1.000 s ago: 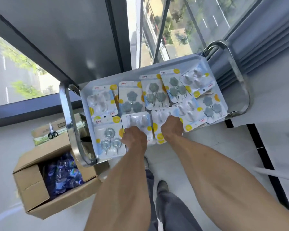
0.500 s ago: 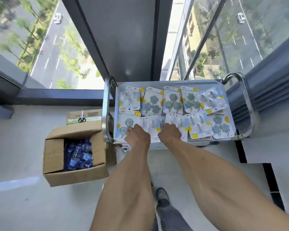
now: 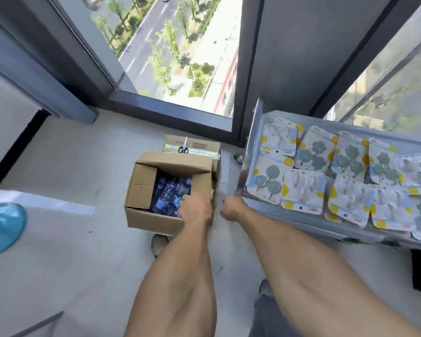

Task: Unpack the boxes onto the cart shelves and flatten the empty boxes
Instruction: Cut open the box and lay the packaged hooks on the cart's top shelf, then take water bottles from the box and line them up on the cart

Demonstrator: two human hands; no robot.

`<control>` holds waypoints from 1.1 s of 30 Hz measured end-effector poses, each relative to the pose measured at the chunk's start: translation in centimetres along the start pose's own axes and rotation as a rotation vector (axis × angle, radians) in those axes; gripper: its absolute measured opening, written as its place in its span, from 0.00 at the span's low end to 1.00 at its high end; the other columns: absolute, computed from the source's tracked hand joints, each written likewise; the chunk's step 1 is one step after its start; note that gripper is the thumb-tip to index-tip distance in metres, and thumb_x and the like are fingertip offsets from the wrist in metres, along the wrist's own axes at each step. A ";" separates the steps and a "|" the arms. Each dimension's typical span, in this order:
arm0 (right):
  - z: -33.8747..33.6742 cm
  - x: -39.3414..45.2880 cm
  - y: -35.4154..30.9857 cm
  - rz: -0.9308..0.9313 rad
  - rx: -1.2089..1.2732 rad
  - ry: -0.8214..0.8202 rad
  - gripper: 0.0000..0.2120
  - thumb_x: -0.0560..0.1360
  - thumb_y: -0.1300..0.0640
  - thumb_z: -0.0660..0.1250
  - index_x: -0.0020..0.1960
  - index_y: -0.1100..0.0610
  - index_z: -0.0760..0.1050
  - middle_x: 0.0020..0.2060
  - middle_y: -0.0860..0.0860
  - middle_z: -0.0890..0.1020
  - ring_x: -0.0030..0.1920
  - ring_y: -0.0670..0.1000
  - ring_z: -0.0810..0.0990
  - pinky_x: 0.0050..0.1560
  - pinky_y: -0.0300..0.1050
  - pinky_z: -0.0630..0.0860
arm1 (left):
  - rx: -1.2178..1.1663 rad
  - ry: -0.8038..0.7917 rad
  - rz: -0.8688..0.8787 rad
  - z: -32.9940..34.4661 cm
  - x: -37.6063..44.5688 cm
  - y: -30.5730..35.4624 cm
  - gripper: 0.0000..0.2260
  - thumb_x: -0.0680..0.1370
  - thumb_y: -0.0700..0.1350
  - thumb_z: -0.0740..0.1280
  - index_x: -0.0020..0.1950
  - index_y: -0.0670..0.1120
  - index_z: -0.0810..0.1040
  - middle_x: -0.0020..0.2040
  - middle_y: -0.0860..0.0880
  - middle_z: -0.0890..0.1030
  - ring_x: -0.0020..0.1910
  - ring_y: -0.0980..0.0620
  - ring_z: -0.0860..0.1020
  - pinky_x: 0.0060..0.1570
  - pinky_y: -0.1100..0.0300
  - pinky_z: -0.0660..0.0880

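**me:** Two hands were on the packs at the front of the cart [image 3: 258, 139] half a second ago; now both are off it and my view has swung left to the open box [image 3: 168, 190] on the floor. So I'd say that shelf layer is done and I'm going back for the next load. The top shelf is covered with hook packs [image 3: 299, 186], while the box still has a pile of blue packets [image 3: 170, 193] in it, so flattening is a way off.

**reply:** where are your hands exactly? grabbed anything yet?

**me:** Left hand [image 3: 195, 207] is reaching down over the box's near right corner, just above the blue packets. It's motion-blurred and I only see the back of it, so I can't tell if the fingers are spread or already on something. Right hand [image 3: 231, 210] is in the gap between the box and the cart's corner, fingers look loosely curled, nothing in them as far as I can see. Both forearms are stretched out and down.

**reply:** other boxes?

**me:** One flat box [image 3: 192, 144] behind the open one, with scissors [image 3: 183, 147] on top.
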State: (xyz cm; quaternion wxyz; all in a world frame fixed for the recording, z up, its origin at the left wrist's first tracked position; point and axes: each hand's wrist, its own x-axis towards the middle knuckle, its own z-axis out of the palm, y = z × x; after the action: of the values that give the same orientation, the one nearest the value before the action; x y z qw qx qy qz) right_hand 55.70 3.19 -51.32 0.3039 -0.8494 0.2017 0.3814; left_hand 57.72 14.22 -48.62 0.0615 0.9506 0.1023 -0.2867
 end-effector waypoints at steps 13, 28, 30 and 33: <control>20.9 24.7 -17.7 0.252 0.123 0.011 0.15 0.79 0.57 0.62 0.62 0.63 0.75 0.60 0.61 0.79 0.61 0.60 0.78 0.57 0.48 0.74 | 0.037 -0.275 0.108 5.4 32.3 -20.2 0.12 0.79 0.42 0.62 0.59 0.39 0.78 0.58 0.40 0.79 0.58 0.40 0.78 0.55 0.52 0.76; 31.6 45.0 -13.5 0.471 0.142 0.001 0.14 0.78 0.57 0.63 0.60 0.63 0.77 0.60 0.60 0.79 0.62 0.61 0.78 0.55 0.49 0.75 | -0.019 -0.447 0.053 23.8 47.8 -19.3 0.15 0.79 0.42 0.63 0.63 0.36 0.76 0.65 0.36 0.76 0.65 0.38 0.74 0.57 0.53 0.72; 32.8 45.4 -13.0 0.489 0.177 0.003 0.16 0.77 0.55 0.65 0.62 0.62 0.76 0.64 0.60 0.76 0.63 0.60 0.76 0.59 0.49 0.74 | 0.011 -0.435 -0.011 24.8 48.0 -20.4 0.18 0.79 0.43 0.63 0.67 0.37 0.73 0.69 0.36 0.70 0.66 0.39 0.73 0.61 0.52 0.71; 33.6 44.7 -12.6 0.522 0.144 0.095 0.25 0.76 0.54 0.68 0.69 0.65 0.69 0.74 0.59 0.60 0.72 0.58 0.65 0.68 0.50 0.68 | 0.080 -0.330 -0.030 25.2 47.0 -22.0 0.21 0.78 0.44 0.65 0.69 0.37 0.68 0.72 0.38 0.63 0.63 0.38 0.75 0.60 0.50 0.71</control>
State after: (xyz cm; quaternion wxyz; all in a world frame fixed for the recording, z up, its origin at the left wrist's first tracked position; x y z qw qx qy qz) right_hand 73.32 30.00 -98.79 0.2453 -0.7617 0.4545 0.3913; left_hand 77.52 38.61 -96.95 0.0354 0.8907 0.0937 -0.4435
